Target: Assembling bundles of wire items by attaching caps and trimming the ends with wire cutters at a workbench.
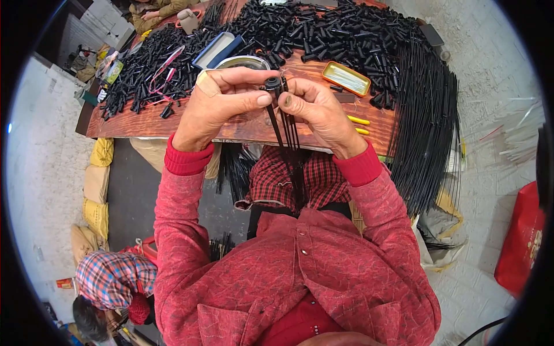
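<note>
Both hands are raised close together over the table's near edge. My left hand (222, 102) pinches a short black tubular part (273, 85) between thumb and fingers, its round end facing up. A beige plaster wraps the base of a left finger. Beside it, my right hand (320, 112) is closed with thumb and forefinger on several thin black rods (291, 131), which hang down toward my lap. The hands nearly touch, and the fingers hide where rods and tubular part meet. Behind the left hand is a round metal-rimmed dish (245, 60), partly covered.
A large heap of black tubular parts (340, 32) covers the wooden table (138, 126). Long black rods (426, 132) overhang its right side. A yellow tin (368, 87) holds white sticks, near yellow handles (359, 120). A blue-and-white box (216, 51) lies left. People sit at far left and lower left.
</note>
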A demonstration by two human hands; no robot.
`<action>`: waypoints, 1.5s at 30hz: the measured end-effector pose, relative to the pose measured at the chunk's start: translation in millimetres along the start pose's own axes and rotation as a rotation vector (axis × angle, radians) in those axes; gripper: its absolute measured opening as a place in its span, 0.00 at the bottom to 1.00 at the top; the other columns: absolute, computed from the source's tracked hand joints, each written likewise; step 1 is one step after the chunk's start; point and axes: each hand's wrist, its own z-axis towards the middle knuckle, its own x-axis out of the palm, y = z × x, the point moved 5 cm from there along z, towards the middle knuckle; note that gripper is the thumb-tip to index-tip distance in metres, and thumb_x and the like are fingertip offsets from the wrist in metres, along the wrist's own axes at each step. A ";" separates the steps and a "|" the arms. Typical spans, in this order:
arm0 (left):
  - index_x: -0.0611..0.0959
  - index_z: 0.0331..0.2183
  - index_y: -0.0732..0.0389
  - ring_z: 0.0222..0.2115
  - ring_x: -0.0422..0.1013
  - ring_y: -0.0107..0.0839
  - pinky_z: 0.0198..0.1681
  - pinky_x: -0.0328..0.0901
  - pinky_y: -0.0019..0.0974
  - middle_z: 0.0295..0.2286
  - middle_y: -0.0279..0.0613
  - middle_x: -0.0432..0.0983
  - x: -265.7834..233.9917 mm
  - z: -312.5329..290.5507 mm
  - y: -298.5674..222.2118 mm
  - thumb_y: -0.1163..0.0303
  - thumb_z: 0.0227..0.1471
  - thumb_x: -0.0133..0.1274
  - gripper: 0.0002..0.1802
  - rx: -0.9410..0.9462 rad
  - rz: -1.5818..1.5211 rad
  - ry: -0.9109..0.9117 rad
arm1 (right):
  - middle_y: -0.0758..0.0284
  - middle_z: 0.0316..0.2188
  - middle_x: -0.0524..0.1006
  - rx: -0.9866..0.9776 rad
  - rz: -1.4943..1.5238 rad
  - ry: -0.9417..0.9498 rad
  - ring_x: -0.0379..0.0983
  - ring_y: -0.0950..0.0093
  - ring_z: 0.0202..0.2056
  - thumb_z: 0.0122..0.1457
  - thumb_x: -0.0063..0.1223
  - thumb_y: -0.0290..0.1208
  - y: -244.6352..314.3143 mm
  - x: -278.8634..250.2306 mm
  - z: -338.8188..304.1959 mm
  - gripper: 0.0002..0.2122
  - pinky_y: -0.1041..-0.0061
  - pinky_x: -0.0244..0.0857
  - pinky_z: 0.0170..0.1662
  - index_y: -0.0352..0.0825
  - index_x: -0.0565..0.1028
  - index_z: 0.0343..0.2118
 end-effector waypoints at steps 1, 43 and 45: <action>0.81 0.46 0.69 0.27 0.73 0.20 0.33 0.69 0.25 0.29 0.37 0.79 -0.2 -0.3 0.0 0.77 0.46 0.63 0.22 -0.001 0.005 -0.031 | 0.75 0.31 0.76 0.000 -0.002 0.001 0.70 0.87 0.32 0.62 0.56 0.37 -2.1 -1.2 0.7 0.11 0.86 0.65 0.37 0.33 0.76 0.39; 0.83 0.39 0.66 0.24 0.72 0.20 0.24 0.65 0.21 0.29 0.34 0.78 -5.6 19.6 19.3 0.80 0.44 0.64 0.17 0.157 -0.129 0.096 | 0.70 0.37 0.77 0.124 -0.042 0.042 0.75 0.82 0.36 0.61 0.57 0.41 -8.6 -14.8 2.8 0.17 0.78 0.71 0.43 0.32 0.75 0.44; 0.83 0.39 0.67 0.25 0.73 0.21 0.26 0.67 0.22 0.30 0.35 0.78 -10.6 25.6 27.0 0.80 0.42 0.65 0.18 0.181 -0.176 0.139 | 0.71 0.36 0.77 0.125 -0.015 0.067 0.74 0.82 0.36 0.61 0.57 0.42 -7.4 -13.1 2.9 0.17 0.79 0.71 0.42 0.32 0.75 0.43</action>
